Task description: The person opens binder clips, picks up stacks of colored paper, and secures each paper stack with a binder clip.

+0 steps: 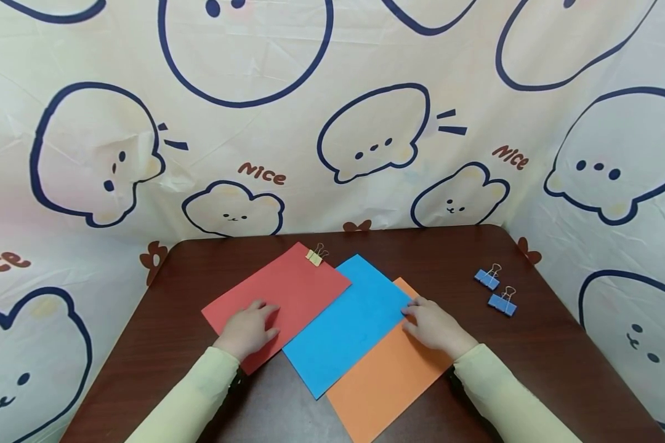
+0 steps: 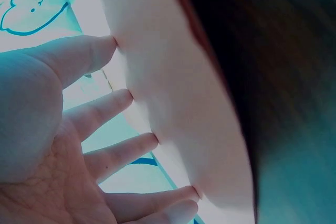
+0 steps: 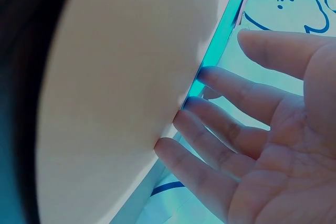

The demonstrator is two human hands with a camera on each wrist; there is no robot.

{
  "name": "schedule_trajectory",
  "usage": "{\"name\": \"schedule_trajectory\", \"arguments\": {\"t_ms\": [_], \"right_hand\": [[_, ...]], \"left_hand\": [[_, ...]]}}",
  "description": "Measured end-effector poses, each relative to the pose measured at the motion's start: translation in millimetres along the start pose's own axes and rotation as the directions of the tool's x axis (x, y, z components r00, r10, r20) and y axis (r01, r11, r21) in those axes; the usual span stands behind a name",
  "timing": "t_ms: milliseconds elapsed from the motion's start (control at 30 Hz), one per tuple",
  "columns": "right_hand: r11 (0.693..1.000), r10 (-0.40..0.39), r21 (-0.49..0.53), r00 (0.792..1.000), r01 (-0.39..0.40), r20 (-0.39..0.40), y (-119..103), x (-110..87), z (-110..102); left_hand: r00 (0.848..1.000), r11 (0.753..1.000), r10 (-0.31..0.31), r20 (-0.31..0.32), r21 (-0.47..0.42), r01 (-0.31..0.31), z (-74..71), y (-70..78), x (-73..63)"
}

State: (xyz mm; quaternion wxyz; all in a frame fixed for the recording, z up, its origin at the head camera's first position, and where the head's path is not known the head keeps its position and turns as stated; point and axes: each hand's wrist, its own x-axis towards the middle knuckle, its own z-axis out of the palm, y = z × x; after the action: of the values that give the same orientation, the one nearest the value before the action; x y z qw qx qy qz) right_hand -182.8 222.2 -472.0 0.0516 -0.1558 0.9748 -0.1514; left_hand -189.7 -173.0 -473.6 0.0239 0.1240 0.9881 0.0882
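Three coloured paper sheets overlap on the table in the head view: red (image 1: 305,295) at left, blue (image 1: 349,329) in the middle, orange (image 1: 390,381) at right. My left hand (image 1: 247,330) rests its spread fingertips on the red sheet; the left wrist view shows those fingers (image 2: 123,150) nearly straight against the paper. My right hand (image 1: 435,326) lies over the orange sheet, fingertips at the blue sheet's right edge. Its fingers (image 3: 205,177) are extended, slightly bent, in the right wrist view. A yellow binder clip (image 1: 313,257) grips the red sheet's far edge.
Two blue binder clips (image 1: 486,279) lie at the right of the dark brown table (image 1: 560,381). A cream curtain (image 1: 294,135) with cartoon bears hangs right behind the table and along both sides.
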Motion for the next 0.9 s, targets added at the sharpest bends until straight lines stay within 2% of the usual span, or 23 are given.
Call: {"name": "schedule_trajectory", "arguments": {"t_ms": [500, 900], "right_hand": [[1.0, 0.003, -0.006, 1.0, -0.003, 0.003, 0.7, 0.0, 1.3], [1.0, -0.007, -0.004, 1.0, 0.007, 0.006, -0.2, -0.2, -0.7]], "left_hand": [[0.999, 0.999, -0.042, -0.022, 0.015, 0.042, 2.3, -3.9, 0.3], [0.995, 0.997, -0.072, -0.065, 0.025, 0.073, 2.3, -5.4, -1.3]]}}
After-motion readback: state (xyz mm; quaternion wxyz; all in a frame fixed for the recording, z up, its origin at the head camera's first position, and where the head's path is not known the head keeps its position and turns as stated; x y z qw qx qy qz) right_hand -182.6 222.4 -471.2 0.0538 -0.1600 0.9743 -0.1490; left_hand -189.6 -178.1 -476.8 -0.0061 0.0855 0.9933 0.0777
